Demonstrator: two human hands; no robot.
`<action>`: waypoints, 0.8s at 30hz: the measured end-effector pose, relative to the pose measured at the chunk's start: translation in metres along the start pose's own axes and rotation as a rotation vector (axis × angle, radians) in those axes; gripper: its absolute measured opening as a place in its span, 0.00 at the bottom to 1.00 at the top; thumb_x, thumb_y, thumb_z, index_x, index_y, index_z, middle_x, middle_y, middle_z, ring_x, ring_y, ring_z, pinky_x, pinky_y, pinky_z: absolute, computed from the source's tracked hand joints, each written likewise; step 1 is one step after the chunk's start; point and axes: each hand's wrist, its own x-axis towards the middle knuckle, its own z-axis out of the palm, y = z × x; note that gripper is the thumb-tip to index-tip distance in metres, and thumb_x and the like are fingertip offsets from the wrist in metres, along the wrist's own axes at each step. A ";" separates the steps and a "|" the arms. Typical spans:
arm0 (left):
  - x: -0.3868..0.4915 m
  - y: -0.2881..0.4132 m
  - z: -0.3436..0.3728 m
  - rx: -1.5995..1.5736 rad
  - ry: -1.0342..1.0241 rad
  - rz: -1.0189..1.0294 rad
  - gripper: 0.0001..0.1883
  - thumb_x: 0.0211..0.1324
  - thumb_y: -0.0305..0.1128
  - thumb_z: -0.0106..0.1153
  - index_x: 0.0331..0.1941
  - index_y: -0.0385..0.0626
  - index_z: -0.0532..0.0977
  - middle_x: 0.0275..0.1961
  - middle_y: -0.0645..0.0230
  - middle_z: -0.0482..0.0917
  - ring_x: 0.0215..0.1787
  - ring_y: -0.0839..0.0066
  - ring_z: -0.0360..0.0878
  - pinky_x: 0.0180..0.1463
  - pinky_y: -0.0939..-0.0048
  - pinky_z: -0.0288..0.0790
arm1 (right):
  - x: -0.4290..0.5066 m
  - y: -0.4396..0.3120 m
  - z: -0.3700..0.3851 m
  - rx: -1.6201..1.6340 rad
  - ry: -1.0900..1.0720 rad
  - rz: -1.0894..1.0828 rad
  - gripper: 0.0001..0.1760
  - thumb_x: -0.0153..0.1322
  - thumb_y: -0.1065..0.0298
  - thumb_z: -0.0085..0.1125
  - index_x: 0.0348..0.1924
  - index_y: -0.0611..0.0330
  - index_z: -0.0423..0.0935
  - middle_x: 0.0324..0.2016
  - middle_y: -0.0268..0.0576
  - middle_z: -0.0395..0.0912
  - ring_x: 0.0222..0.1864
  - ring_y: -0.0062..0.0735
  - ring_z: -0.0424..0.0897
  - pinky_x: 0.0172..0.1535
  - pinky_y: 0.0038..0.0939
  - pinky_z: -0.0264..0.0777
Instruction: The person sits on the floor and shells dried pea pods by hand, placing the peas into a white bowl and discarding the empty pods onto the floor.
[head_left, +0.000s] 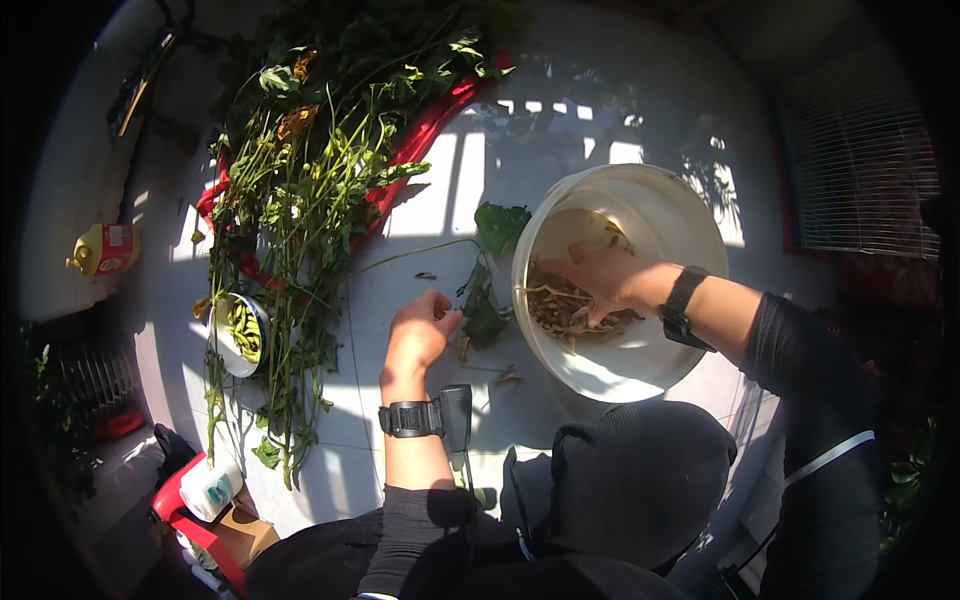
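Observation:
My right hand (592, 279) reaches into a large whitish plastic bucket (671, 202), its spread fingers touching a heap of dry brown pods or stalks (559, 319). Whether it grips any of them cannot be told. My left hand (426, 328) hovers over the tiled floor left of the bucket, its fingers curled; whether something small is between them is unclear. Green leaves on a thin stem (484, 304) lie between that hand and the bucket. Farther left, a pile of leafy green plants (300, 195) is spread over red cloth (420, 142). Beside its stems stands a bowl (234, 360) of green pods (244, 330).
A yellow jug (105, 250) with a red label stands at the far left. At the lower left are a white container (210, 487), a red object (180, 487) and a cardboard box (247, 536). A wire rack (866, 172) stands at the right. Dry leaf bits (508, 376) lie near the bucket.

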 end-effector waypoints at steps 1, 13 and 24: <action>0.000 0.002 0.000 0.011 0.007 0.015 0.16 0.51 0.37 0.63 0.39 0.40 0.76 0.37 0.56 0.82 0.40 0.59 0.80 0.44 0.63 0.73 | 0.003 -0.006 0.002 -0.014 -0.007 -0.055 0.55 0.49 0.59 0.74 0.66 0.46 0.54 0.57 0.55 0.61 0.52 0.53 0.74 0.49 0.43 0.73; -0.010 0.027 -0.024 -0.046 0.120 0.015 0.14 0.55 0.38 0.58 0.41 0.41 0.76 0.36 0.59 0.82 0.38 0.64 0.81 0.43 0.66 0.73 | 0.020 0.007 0.034 0.057 0.012 -0.204 0.23 0.54 0.70 0.66 0.42 0.53 0.73 0.43 0.46 0.72 0.46 0.47 0.74 0.48 0.39 0.69; -0.046 0.152 -0.042 -0.621 -0.090 0.359 0.10 0.60 0.31 0.57 0.42 0.39 0.75 0.36 0.70 0.80 0.35 0.80 0.78 0.38 0.77 0.74 | -0.106 0.017 -0.009 1.281 0.368 -0.104 0.15 0.58 0.76 0.59 0.38 0.57 0.71 0.31 0.32 0.73 0.32 0.18 0.73 0.34 0.22 0.71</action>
